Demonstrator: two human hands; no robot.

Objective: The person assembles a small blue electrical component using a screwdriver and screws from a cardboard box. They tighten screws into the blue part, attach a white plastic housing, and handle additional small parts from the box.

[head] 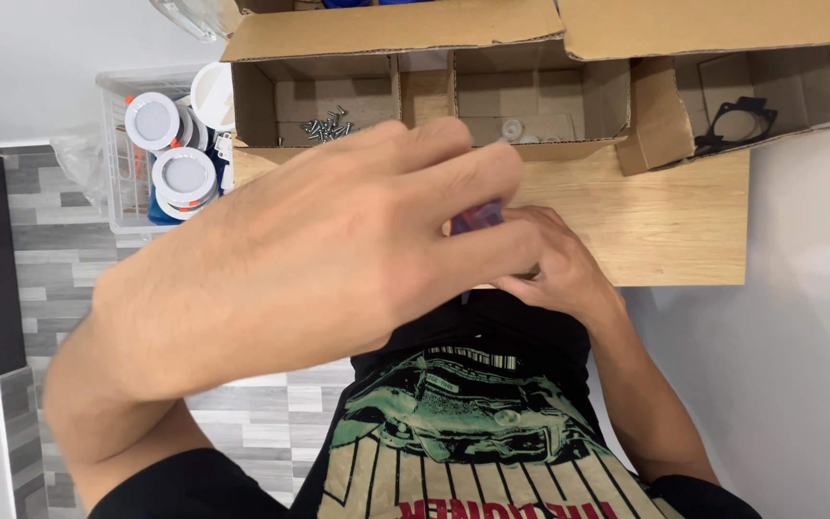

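Your left hand (pixel 319 259) sits high and close to the camera, fingers curled over a small blue-purple part (pixel 477 216) that peeks out between the fingertips. Your right hand (pixel 549 269) is lower, at the near edge of the desk (pixel 665 221), its grip closed around something mostly hidden under the left hand; I cannot tell whether both hands hold one piece or two. Whether the left grip truly clamps the part or only covers it cannot be told either.

As a judgement, you are mid-way through one unit: the piece is in hand above the desk edge, nothing finished lies on the bare wood. Supplies wait untouched: screws (pixel 329 125) in the left box (pixel 252 101), pale small pieces (pixel 516 130) in the middle compartment, a black frame (pixel 737 120) in the right box. Round white lamps (pixel 170 144) stand in the clear bin (pixel 112 154) at left.
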